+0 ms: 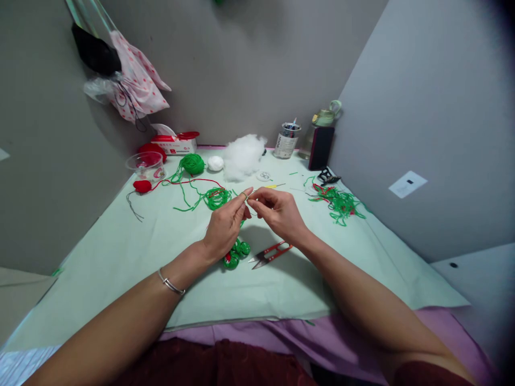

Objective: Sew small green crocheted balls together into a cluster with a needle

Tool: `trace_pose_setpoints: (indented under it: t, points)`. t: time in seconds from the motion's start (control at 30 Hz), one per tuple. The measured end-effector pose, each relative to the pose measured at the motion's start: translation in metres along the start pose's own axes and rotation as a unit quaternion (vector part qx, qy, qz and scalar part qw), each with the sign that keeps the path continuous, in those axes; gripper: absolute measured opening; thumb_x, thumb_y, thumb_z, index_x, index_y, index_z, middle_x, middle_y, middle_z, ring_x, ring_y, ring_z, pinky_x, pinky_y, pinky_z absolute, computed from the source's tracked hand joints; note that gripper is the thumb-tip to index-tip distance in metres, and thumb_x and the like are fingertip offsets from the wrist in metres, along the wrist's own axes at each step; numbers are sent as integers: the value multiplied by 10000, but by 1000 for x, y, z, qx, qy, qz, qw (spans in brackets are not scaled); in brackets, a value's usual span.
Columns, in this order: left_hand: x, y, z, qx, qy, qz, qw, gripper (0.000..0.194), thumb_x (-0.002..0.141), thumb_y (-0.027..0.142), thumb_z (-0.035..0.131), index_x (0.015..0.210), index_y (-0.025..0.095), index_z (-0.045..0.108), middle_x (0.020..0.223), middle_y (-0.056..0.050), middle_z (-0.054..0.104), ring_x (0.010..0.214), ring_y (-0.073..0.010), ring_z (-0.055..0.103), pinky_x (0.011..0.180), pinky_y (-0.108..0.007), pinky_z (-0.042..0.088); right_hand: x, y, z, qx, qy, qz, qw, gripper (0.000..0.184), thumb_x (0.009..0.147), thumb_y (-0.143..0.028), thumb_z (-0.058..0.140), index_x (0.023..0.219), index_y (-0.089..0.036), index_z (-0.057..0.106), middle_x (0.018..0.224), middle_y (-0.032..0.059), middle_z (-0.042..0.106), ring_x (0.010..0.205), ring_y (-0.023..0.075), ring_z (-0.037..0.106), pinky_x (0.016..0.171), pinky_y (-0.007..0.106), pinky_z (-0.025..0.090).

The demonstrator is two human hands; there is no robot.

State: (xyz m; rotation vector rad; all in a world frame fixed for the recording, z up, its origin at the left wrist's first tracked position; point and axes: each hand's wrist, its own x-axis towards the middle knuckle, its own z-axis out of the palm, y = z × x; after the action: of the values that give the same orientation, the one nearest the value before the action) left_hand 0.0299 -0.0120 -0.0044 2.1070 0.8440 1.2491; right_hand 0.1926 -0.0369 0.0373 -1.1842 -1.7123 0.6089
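Above the table's middle, my left hand [225, 222] and my right hand [279, 212] meet at the fingertips. Both are closed in a pinch on what looks like a thin strand of green yarn [247, 198]; its details are too small to make out. Below my left hand, partly hidden by it, lies a small green knitted or crocheted piece [231, 261] with rounded lobes and a bit of red. Thread snips [262, 261] with orange-red handles rest under my right hand, blades pointing left. A loose coil of green yarn [217, 199] lies just beyond my left hand.
Farther back are a green yarn ball [192, 164], white stuffing [244, 155], a small red ball [142, 186], a clear tub [145, 167] and a jar [287, 142]. A phone [322, 148] leans against a bottle [323, 117]. Yarn scraps [341, 205] lie right. Walls stand behind and right.
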Motion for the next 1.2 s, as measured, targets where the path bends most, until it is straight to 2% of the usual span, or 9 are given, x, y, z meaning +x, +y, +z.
trace_pose_setpoints:
  t: [0.07,0.17,0.27,0.4,0.57,0.83,0.97,1.2]
  points:
    - [0,0,0,7,-5,-1,1000,429,1053,273,410,1430,167,586,820,-33,674,782,-159,628,791,-302,523,1,1,-1,7,-5,7,1000,135,885,-258,610,850,-161,697,566,-54,500,532,93,402,539,256,309]
    - [1,1,0,28,-8,11,1000,430,1055,290,400,1428,179,582,1028,-83,705,999,-198,642,941,-359,520,3,3,-2,16,-14,18,1000,154,883,-285,613,842,-162,696,555,-55,484,531,97,402,542,262,306]
    - [2,2,-1,57,4,27,998,426,1055,296,390,1410,182,594,1285,-129,628,1232,-226,562,1088,-413,452,5,5,-2,15,-16,28,999,167,882,-309,611,858,-165,692,549,-58,464,531,102,398,549,266,308]
    - [3,2,-4,127,0,17,992,432,1049,297,379,1417,217,590,1477,-131,513,1328,-257,483,1143,-475,393,6,6,-2,21,-21,46,998,177,867,-327,617,806,-168,663,546,-53,467,527,103,396,547,267,309]
    - [4,2,-7,193,-34,2,981,440,1041,274,372,1421,224,587,1571,-132,449,1350,-299,459,1137,-541,356,7,13,-1,15,-26,51,998,178,861,-326,617,810,-164,668,552,-53,464,536,103,397,550,266,295]
    - [7,-1,-8,217,-92,-18,972,453,1030,237,357,1420,181,580,1655,-145,332,1545,-302,253,1242,-571,206,10,23,-1,27,-32,73,996,192,840,-338,621,790,-156,656,576,-46,476,548,105,411,548,263,295]
    - [7,-1,-9,217,-109,-26,970,463,1010,204,362,1423,216,572,1672,-119,312,1565,-302,217,1245,-610,184,10,23,-1,35,-50,75,995,197,836,-345,624,795,-155,658,584,-46,475,555,105,408,554,262,304]
    - [8,-4,-10,219,-118,-21,968,490,978,162,366,1418,220,575,1667,-99,329,1563,-303,225,1249,-610,192,9,26,0,1,-37,72,997,175,842,-321,609,786,-162,656,577,-46,463,557,105,394,554,262,296]
